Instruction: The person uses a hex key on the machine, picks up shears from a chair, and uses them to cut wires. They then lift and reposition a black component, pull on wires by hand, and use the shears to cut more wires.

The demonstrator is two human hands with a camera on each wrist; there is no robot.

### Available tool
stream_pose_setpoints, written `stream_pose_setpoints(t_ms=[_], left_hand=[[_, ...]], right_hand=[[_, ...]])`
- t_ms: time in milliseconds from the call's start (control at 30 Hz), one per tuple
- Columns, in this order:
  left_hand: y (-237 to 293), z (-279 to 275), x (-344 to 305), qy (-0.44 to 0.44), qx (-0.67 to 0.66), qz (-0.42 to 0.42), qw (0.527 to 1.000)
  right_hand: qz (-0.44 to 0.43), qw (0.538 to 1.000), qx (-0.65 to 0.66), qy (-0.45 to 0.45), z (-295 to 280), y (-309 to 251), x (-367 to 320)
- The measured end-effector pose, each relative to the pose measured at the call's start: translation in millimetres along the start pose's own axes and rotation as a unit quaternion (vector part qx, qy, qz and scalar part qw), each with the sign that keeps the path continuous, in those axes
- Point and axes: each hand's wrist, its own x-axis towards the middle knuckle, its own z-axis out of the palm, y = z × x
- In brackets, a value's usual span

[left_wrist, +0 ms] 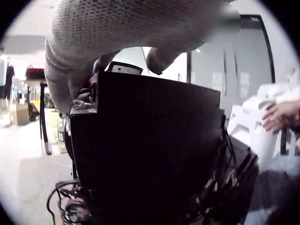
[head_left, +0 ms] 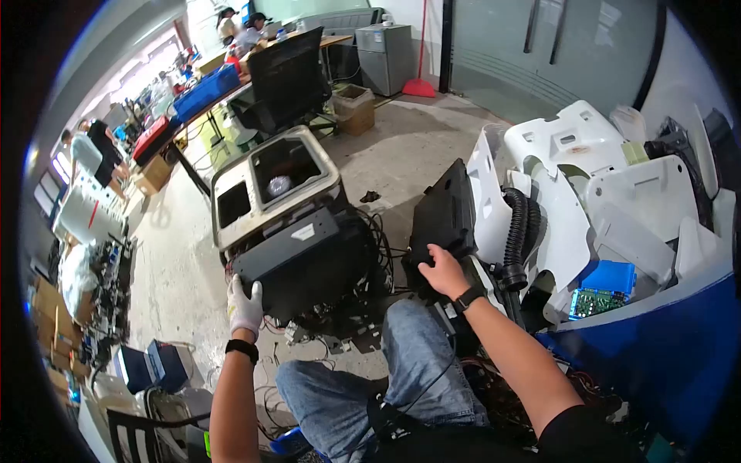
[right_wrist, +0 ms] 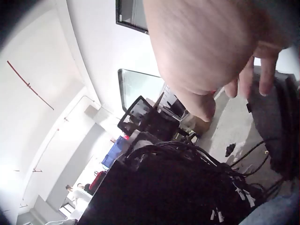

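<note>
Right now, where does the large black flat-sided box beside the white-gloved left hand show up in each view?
Head: the large black flat-sided box is left of centre, its left corner at the white-gloved left hand.
Left wrist: it fills the middle, beneath the glove.
Right wrist: a dark mass, bottom centre, with cables along its top.
Shared landmark: the long red case, on the left in every view.

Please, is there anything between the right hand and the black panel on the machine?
Yes: black cables bulge from the right side of the machine, between the right hand and the black panel.
</note>
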Motion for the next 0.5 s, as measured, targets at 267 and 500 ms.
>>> stream_pose_setpoints(t_ms=[267, 500], left_hand=[[39.0, 15.2, 20.2, -0.043, 0.096, -0.052, 0.993], [51.7, 8.4, 22.0, -0.096, 0.186, -0.104, 0.972]], right_hand=[[0.001, 0.998, 0.023, -0.054, 73.3, -4.1, 70.6], [0.025, 0.987, 0.155, -0.034, 138.9, 5.6, 101.8]])
